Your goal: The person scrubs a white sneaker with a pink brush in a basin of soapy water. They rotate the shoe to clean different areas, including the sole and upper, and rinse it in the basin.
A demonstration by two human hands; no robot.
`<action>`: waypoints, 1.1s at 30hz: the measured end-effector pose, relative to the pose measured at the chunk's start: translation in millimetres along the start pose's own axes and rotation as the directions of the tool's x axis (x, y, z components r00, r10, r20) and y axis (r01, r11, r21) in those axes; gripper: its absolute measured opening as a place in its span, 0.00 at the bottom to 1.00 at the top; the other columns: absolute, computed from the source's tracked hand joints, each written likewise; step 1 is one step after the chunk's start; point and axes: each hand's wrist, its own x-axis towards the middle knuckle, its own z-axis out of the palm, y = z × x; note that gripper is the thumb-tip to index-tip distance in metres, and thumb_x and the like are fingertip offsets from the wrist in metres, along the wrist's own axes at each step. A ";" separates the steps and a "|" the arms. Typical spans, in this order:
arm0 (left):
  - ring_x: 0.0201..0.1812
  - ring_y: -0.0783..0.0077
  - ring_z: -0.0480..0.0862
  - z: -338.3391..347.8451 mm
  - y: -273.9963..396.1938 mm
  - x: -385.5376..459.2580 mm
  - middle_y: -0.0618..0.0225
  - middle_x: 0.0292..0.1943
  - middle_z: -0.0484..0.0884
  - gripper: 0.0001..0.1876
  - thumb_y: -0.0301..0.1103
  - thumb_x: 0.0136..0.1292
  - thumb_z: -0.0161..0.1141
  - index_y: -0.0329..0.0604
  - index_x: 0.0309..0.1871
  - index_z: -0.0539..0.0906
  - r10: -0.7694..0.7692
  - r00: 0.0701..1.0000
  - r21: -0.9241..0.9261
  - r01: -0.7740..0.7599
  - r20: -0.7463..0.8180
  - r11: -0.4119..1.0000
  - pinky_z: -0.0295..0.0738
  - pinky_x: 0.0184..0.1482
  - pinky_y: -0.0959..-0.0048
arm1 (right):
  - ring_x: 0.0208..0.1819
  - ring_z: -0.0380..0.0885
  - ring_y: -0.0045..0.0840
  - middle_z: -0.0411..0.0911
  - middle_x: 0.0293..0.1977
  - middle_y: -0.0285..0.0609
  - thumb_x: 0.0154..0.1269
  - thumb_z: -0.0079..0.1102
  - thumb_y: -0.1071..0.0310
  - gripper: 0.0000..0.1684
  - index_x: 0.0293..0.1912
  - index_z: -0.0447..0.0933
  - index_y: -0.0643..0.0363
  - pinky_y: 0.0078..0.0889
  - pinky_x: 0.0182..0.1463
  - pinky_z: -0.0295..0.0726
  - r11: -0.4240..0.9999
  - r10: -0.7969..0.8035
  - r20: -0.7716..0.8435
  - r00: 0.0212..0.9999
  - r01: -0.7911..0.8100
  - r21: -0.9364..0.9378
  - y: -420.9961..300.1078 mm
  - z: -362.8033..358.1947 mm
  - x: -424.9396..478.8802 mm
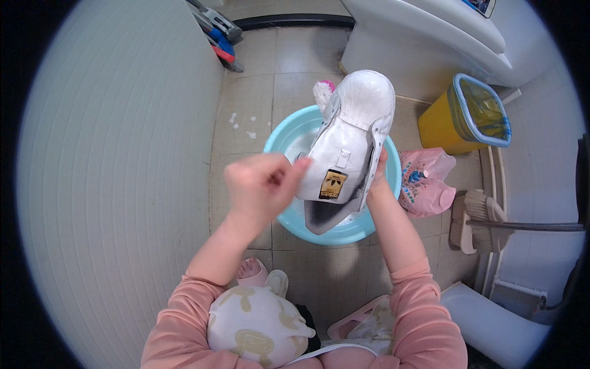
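Note:
A white Adidas sneaker (364, 104), its laces out and its tongue showing, is held above a light-blue plastic basin (392, 184). My right hand (379, 173) grips it from the right side, the fingers partly hidden behind it. My left hand (265, 182), blurred, is curled beside the tongue at the left, its thumb close to the shoe; whether it holds anything is unclear. Sudsy water (297, 143) shows in the basin. Past the far rim is a fluffy white and pink item (323, 93), partly hidden by the shoe.
At right are a yellow bin (440, 122) with a blue rim, a pink plastic package (426, 184) and beige brushes (481, 221). A white toilet (392, 50) stands beyond. Long-handled tools (223, 41) lean by the left wall (124, 138). Foam spots (251, 134) dot the tiles.

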 end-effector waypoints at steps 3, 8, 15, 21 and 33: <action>0.34 0.77 0.80 23.9 -31.7 10.2 0.63 0.32 0.78 0.12 0.41 0.63 0.58 0.42 0.40 0.76 -0.142 0.990 -0.360 0.130 -0.005 0.924 0.74 0.37 0.76 | 0.55 0.72 0.33 0.73 0.54 0.43 0.55 0.56 0.40 0.41 0.59 0.67 0.59 0.38 0.60 0.71 0.995 0.081 0.031 0.996 -0.083 0.050 6.1 -2.3 3.0; 0.57 0.70 0.73 76.6 -29.0 -5.5 0.62 0.60 0.68 0.28 0.53 0.71 0.38 0.43 0.67 0.59 -0.229 0.847 -0.875 0.480 0.480 -0.060 0.68 0.59 0.69 | 0.55 0.72 0.28 0.73 0.53 0.43 0.64 0.49 0.44 0.33 0.58 0.67 0.59 0.33 0.60 0.70 0.998 0.061 -0.089 0.994 -0.062 -0.010 15.9 28.3 0.3; 0.62 0.67 0.70 92.9 -45.6 -9.6 0.64 0.62 0.68 0.32 0.59 0.70 0.33 0.47 0.68 0.58 -0.106 0.818 -0.801 0.514 0.566 -0.308 0.65 0.62 0.64 | 0.52 0.72 0.22 0.71 0.56 0.43 0.68 0.50 0.65 0.30 0.67 0.58 0.57 0.25 0.57 0.69 0.750 -0.243 -0.229 0.943 0.033 -0.661 -2.2 39.6 15.3; 0.60 0.67 0.72 87.6 -59.2 -6.7 0.63 0.61 0.70 0.30 0.56 0.71 0.34 0.45 0.67 0.60 0.027 0.834 -0.795 0.534 0.551 -0.287 0.68 0.60 0.65 | 0.42 0.76 0.23 0.77 0.47 0.50 0.69 0.47 0.69 0.26 0.65 0.62 0.49 0.23 0.49 0.71 0.121 -0.354 0.024 0.935 0.071 -0.990 -28.3 42.7 15.7; 0.54 0.69 0.77 80.8 -64.7 4.4 0.63 0.55 0.76 0.25 0.50 0.71 0.41 0.42 0.62 0.68 -0.091 0.825 -0.807 0.512 0.558 -0.295 0.70 0.59 0.68 | 0.22 0.76 0.46 0.76 0.20 0.53 0.66 0.48 0.64 0.26 0.63 0.63 0.44 0.46 0.24 0.73 -0.471 -0.177 0.164 0.970 0.062 -0.880 -41.3 100.8 5.6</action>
